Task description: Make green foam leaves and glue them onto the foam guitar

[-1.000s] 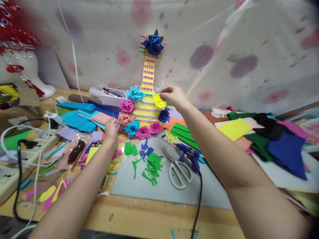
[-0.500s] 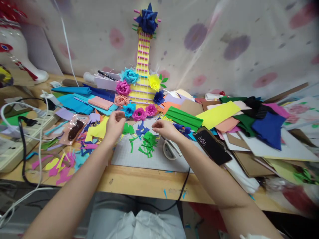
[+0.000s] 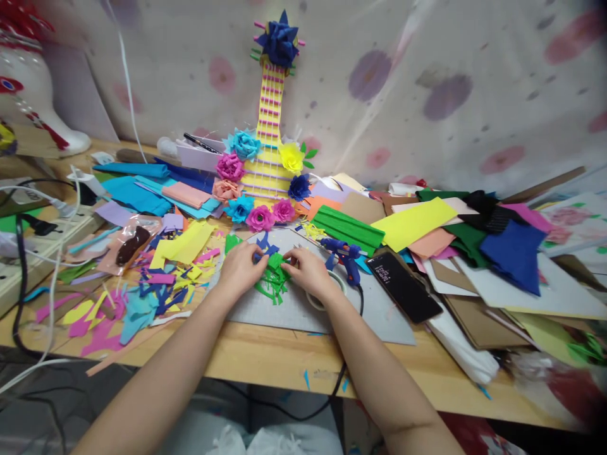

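Observation:
A small heap of green paper scraps (image 3: 274, 281) lies on the grey cutting board (image 3: 294, 316) in front of me. My left hand (image 3: 241, 268) presses against the heap's left side with curled fingers, close to some dark blue paper scraps (image 3: 267, 244). From the right, my right hand (image 3: 308, 272) grips at the same green scraps with thumb and fingers drawn together. Under my right wrist is a roll of tape (image 3: 339, 282), partly hidden. Behind it lies a blue glue gun (image 3: 344, 253). A yellow paper guitar (image 3: 269, 170) with paper flowers stands beyond my hands.
Colourful paper offcuts (image 3: 142, 303) cover the table on the left, beside a power strip (image 3: 71, 234) with cables. To the right are a phone (image 3: 403, 284), a folded green paper (image 3: 349, 229) and stacked sheets and card (image 3: 474, 278). The table's front edge (image 3: 284, 360) is near me.
Both hands have come down and toward each other, from apart above the board to the green scraps. The glue gun and the left-hand offcuts show more fully.

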Motion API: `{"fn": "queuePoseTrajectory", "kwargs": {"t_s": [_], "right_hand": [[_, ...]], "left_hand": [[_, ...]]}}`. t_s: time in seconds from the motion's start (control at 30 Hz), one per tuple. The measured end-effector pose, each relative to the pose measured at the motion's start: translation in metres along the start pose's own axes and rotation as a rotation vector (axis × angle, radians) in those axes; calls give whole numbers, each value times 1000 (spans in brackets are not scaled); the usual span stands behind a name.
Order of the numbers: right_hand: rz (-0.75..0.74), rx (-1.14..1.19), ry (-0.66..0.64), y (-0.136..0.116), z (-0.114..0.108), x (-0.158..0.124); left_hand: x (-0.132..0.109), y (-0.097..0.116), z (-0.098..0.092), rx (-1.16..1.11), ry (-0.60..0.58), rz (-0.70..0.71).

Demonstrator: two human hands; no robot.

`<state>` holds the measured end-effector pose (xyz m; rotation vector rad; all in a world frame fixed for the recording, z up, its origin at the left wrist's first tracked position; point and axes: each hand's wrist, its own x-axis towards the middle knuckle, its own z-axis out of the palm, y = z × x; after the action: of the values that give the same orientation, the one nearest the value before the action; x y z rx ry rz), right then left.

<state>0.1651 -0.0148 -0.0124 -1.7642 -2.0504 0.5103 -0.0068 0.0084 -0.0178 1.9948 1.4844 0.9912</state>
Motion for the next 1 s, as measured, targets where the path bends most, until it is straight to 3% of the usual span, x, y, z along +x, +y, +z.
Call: {"fn": "queuePoseTrajectory", "kwargs": {"t_s": [0.17, 0.37, 0.5, 0.63, 0.7, 0.8, 0.9, 1.0], "right_hand": [[-60, -34, 28, 3, 6, -1], [-82, 9, 48, 4, 13, -4], [-48, 88, 130, 5, 11, -5], [-2, 352, 303, 3, 6, -2], [25, 600, 280, 2, 3, 1], [51, 922, 114, -1, 1, 6], [74, 1047, 30, -1, 6, 8], [136, 1099, 59, 1, 14, 9]], "left_hand": [[-5, -2, 4, 166, -76, 50], [-4, -3, 13, 122, -51, -15], [1, -7, 8, -13, 55, -31], [6, -6, 2, -385, 61, -105], [7, -2, 0, -581, 7, -153], [6, 2, 2, -724, -63, -178], [4, 2, 7, -634, -65, -125], [0, 3, 11, -438, -45, -19]]}}
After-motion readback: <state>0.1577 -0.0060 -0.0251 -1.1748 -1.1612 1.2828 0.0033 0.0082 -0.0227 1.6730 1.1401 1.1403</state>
